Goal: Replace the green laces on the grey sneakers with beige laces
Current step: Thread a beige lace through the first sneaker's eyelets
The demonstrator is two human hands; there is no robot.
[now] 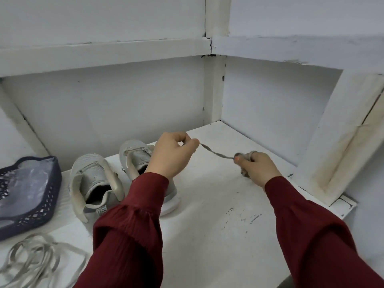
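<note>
White painted surface (pixel 218 204), scuffed, with dark chipped marks (pixel 249 217) right of the 2 grey sneakers (pixel 93 179). The sneakers stand side by side on it, heels toward the camera, with no laces visible in them. Behind them is a room corner of plain white walls, with a white horizontal beam (pixel 104 55) above and 1 vertical post (pixel 214 90) behind and to the right. Left hand (pixel 172 154), just over the right-side sneaker, pinches 1 end of a greyish-green lace (pixel 216 152) between thumb and forefinger. Right hand (pixel 257 169), further right of the sneakers, is curled round a bunched part of the same lace, thumb pressed on it. The lace runs between the 2 hands above the surface. Dark blue perforated basket (pixel 54 190) sits left of the sneakers with clear plastic inside. Loose beige laces (pixel 37 260) lie in front of and left of the sneakers. Dark red sleeves (pixel 128 235) cover both arms.
</note>
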